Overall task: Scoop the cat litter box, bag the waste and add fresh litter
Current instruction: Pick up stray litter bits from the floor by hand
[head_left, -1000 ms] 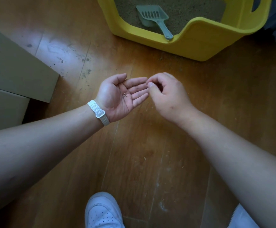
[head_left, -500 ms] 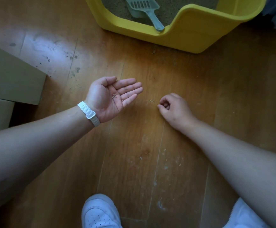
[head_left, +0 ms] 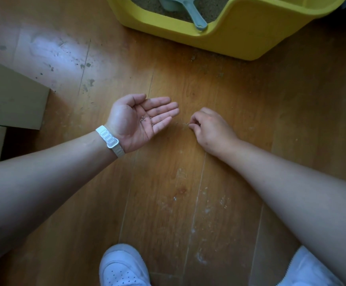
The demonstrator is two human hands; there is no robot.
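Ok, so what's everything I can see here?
litter box: one, yellow, top, holding sandy litter
scoop: one, grey-green, lying in the litter box
litter grains: a few, grey, on the left palm; more scattered on the floor
cardboard boxes: two, brown, left edge
floor: one, orange-brown wood, underneath everything
shoe: one, white, bottom centre
wristband: one, white, left wrist
left hand: one, palm up, fingers straight
right hand: one, fingers curled, pinching at grains on the floor

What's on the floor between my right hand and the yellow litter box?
Head view: only wooden floor dotted with stray litter grains between right hand and litter box.
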